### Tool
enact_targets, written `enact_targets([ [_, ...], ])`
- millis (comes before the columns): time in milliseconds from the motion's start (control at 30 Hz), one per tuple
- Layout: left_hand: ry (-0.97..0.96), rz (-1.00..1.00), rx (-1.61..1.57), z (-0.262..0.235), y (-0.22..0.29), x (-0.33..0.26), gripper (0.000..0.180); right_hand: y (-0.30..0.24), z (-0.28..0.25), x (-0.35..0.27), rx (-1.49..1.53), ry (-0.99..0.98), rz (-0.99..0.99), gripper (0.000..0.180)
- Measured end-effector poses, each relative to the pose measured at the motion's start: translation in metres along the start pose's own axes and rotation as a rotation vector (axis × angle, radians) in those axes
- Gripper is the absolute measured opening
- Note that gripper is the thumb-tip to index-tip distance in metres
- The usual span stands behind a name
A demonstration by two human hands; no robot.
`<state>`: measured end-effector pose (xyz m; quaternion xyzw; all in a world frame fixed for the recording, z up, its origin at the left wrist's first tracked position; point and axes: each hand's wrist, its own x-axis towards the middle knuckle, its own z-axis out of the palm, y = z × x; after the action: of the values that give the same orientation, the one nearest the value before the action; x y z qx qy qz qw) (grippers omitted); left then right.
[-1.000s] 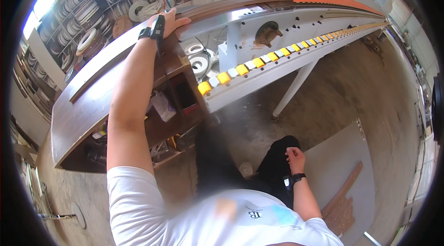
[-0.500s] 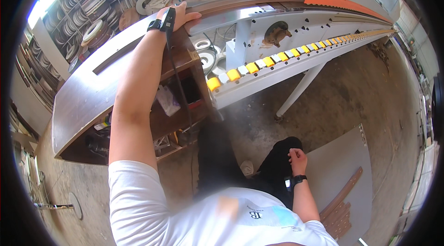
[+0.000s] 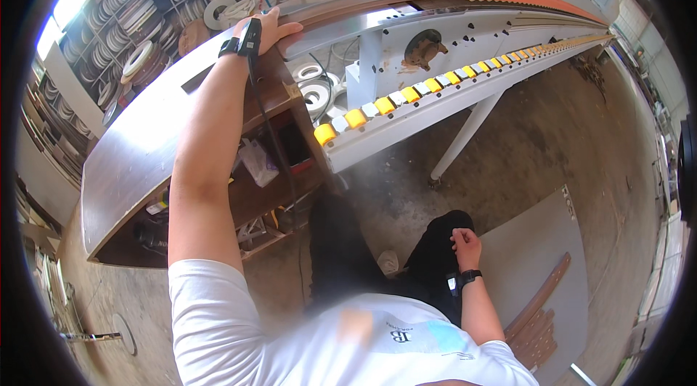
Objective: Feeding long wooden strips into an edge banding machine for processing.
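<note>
Nearest, the right hand (image 3: 465,247) hangs low beside the person's dark trouser leg, fingers loosely curled and holding nothing, a black band at the wrist. Just to its right a grey sheet (image 3: 534,263) lies flat on the concrete floor (image 3: 566,132), with a few brown wood strips (image 3: 537,317) resting on its lower corner; beyond its edge the floor runs open toward the right rim. Further out, the left arm reaches up and forward, and the left hand (image 3: 270,26) lies palm down, fingers spread, on the far end of a long brown wood panel (image 3: 138,146), which slants from the lower left up to the machine. Its near long edge overhangs a cluttered wooden shelf unit (image 3: 272,161). A conveyor rail with yellow rollers (image 3: 406,92) juts out beside it, one thin leg to the floor. Behind stand racks of what seem to be edge-tape rolls (image 3: 138,16), though the bending at the rim blurs them.
</note>
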<state>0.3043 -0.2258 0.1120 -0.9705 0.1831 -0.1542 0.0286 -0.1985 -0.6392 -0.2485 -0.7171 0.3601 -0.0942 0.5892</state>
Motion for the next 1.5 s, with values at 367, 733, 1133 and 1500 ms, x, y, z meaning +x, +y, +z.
enact_targets([
  [367, -0.030, -0.029, 0.002, -0.002, -0.002, -0.003, 0.089, 0.001, 0.001, -0.001, 0.001, -0.004, -0.008, 0.017],
  [733, -0.070, -0.048, 0.046, 0.002, -0.001, 0.004, 0.080, 0.000, 0.002, -0.001, 0.009, -0.009, -0.017, 0.018],
  [1133, 0.030, -0.038, -0.054, 0.010, 0.001, 0.017, 0.060, 0.013, -0.003, 0.000, 0.052, 0.017, -0.026, 0.022],
  [1500, -0.032, 0.200, -0.155, 0.099, -0.123, 0.094, 0.057, 0.025, -0.054, -0.022, 0.270, 0.208, 0.003, 0.031],
])
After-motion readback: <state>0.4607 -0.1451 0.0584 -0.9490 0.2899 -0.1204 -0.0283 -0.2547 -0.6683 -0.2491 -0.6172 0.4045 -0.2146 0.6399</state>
